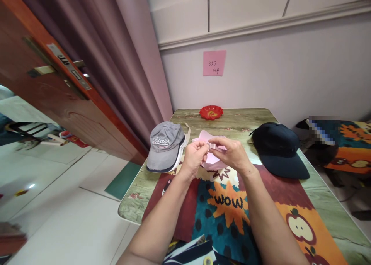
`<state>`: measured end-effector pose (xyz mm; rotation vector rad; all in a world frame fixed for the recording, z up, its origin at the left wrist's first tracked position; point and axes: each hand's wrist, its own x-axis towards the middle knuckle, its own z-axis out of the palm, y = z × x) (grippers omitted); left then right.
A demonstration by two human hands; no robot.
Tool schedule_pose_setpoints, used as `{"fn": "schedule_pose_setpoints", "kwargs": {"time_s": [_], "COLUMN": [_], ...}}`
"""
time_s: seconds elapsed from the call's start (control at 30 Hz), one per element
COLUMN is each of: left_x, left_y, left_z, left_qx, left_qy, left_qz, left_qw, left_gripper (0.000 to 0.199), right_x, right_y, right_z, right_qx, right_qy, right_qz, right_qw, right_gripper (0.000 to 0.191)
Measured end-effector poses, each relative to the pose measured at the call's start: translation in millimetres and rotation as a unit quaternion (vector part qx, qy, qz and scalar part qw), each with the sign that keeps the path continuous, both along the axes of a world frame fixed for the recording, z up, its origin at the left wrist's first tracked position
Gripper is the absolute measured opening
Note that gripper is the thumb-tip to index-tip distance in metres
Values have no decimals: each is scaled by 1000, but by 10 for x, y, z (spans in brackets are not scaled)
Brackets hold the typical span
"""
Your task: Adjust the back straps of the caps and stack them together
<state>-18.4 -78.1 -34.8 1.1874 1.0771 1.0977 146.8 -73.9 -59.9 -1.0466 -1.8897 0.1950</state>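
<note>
In the head view, a pale pink cap (205,135) is mostly hidden behind my two hands, above the patterned mat. My left hand (197,155) is closed, with thumb and fingers pinching a small part of its strap. Close beside it, my right hand (232,151) grips the cap's strap end between thumb and fingers. The fingertips of both hands nearly meet. A grey cap (166,145) with white lettering sits to the left of my hands, and a black cap (276,147) rests to the right.
A red scalloped dish (211,112) stands at the back of the green wood-patterned table (185,116). The colourful mat (223,218) covers its front. A pink note (214,63) is stuck on the wall. To the left are a purple curtain (121,45) and a wooden door (87,118).
</note>
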Motion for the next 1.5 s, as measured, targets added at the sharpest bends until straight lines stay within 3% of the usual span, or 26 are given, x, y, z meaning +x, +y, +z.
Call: {"fn": "schedule_pose_setpoints", "kwargs": {"time_s": [0.57,0.8,1.07,1.3,1.5], "left_x": [-49,-78,-72,-123,-174], "left_y": [33,45,38,109,160], "left_z": [-61,-68,-82,-168,-200], "left_qx": [-5,-15,-4,26,66], "left_qy": [-27,-27,-23,3,49], "left_qz": [41,2,-5,54,76], "left_qw": [999,1000,1000,998,994], "left_gripper": [21,38,32,25,21], "right_x": [-19,-61,-90,-56,-33], "right_y": [-1,5,0,5,20], "right_z": [-2,-15,-23,-55,-54], "right_qx": [-20,12,3,7,-18], "right_qy": [2,15,-1,-27,-22], "right_qz": [-1,4,-9,-55,-33], "right_qw": [1000,1000,1000,998,999], "right_gripper": [15,16,13,12,14]}}
